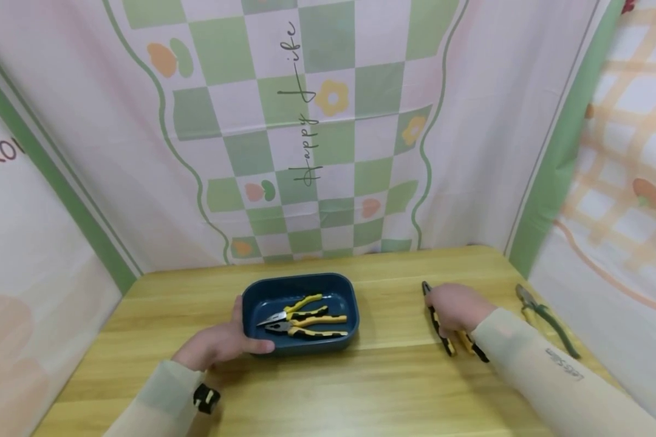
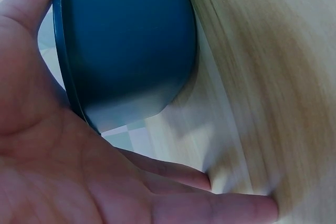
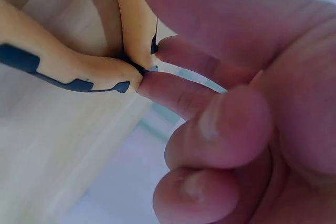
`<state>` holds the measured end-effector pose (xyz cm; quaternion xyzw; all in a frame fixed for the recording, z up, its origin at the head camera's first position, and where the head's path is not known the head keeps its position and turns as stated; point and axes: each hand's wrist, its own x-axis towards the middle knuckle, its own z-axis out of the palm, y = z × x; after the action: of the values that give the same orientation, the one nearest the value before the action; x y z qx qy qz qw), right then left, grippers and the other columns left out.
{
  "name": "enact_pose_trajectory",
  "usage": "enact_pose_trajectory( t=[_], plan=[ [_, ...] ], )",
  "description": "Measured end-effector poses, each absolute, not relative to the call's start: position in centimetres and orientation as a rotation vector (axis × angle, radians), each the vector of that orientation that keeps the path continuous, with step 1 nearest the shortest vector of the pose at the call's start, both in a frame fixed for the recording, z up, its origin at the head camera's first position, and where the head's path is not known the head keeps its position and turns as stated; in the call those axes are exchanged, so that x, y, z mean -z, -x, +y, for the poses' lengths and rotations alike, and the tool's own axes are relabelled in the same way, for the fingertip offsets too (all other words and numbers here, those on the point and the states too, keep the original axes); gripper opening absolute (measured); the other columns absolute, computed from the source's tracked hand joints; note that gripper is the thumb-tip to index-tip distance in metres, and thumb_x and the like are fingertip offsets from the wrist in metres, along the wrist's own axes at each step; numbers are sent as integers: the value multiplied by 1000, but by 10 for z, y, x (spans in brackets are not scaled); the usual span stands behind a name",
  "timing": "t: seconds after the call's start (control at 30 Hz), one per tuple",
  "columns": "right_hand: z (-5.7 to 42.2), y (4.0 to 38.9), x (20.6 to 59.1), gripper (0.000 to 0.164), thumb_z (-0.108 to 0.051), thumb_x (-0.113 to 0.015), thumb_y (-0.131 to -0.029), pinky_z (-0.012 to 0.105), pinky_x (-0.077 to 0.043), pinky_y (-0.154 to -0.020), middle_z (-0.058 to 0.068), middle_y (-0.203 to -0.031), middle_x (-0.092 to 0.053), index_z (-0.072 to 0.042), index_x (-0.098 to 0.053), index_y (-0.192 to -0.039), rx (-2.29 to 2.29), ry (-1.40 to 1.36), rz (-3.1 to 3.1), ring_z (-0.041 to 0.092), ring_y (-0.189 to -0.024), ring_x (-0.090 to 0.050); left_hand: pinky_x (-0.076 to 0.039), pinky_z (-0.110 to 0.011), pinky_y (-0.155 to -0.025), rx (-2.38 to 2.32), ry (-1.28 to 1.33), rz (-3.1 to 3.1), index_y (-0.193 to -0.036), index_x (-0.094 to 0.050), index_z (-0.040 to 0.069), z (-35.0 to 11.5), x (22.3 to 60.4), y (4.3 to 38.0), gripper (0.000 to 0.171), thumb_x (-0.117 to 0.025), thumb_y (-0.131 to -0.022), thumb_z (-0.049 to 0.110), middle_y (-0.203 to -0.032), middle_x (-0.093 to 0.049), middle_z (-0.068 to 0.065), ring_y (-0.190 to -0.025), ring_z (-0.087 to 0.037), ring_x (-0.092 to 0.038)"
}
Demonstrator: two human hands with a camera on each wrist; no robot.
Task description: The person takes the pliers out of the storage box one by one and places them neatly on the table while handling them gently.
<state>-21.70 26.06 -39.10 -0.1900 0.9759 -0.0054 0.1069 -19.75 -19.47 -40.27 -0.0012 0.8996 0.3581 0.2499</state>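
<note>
A dark blue rectangular box (image 1: pixel 306 347) stands on the table with its top open. Inside lie long-nose pliers (image 1: pixel 308 314) and a second pair of pliers (image 1: pixel 319 334), both with yellow-and-black handles. My left hand (image 1: pixel 221 341) rests on the box's left end, thumb at the near side and the other fingers straight; in the left wrist view the palm lies by the blue wall (image 2: pixel 126 40). To the right of the box, my right hand (image 1: pixel 459 308) pinches another pair of yellow-and-black pliers (image 3: pixel 73 69) near the pivot, handles spread toward me. The hand covers part of them.
At the table's right edge lie pliers with green-and-yellow handles (image 1: pixel 557 329). Behind the wooden table (image 1: pixel 333 388) hangs a green checked cloth (image 1: pixel 328 152), with more cloth at both sides. A black strap (image 1: pixel 205 399) is on my left wrist.
</note>
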Motion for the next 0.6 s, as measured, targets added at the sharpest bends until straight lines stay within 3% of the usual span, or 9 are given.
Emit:
enact_pose_trajectory(
  t=[0.23,0.47,0.53,0.6],
  plan=[
    [293,213,391,46,-1,-90,-66,52,-53,-80,17,-102,-68,-1,-70,-107,32,479,2865,38,-93,-64,-31,-62,-105,-966,4,2458,-153,25,8,-195,402,197,144,-83,-73,60,-155,-11,-39,-131,-54,-35],
    [319,206,390,45,6,-84,-64,46,-51,-69,17,-100,-68,-2,-69,-106,47,447,2872,30,-84,-60,-34,-61,-103,-948,-5,2471,-154,24,6,-194,402,198,144,-83,-72,60,-154,-15,-40,-125,-49,-43],
    [325,204,390,49,5,-84,-65,60,-47,-82,18,-104,-68,-3,-69,-111,39,411,2875,34,-89,-62,-34,-61,-103,-940,3,2473,-154,23,6,-194,402,199,145,-83,-72,61,-154,-16,-40,-126,-50,-43],
    [330,202,391,50,4,-84,-65,73,-37,-88,18,-107,-69,-5,-69,-112,29,383,2883,37,-93,-63,-33,-61,-104,-945,13,2467,-154,24,7,-194,403,199,144,-83,-72,60,-154,-15,-40,-128,-52,-41]
  ],
)
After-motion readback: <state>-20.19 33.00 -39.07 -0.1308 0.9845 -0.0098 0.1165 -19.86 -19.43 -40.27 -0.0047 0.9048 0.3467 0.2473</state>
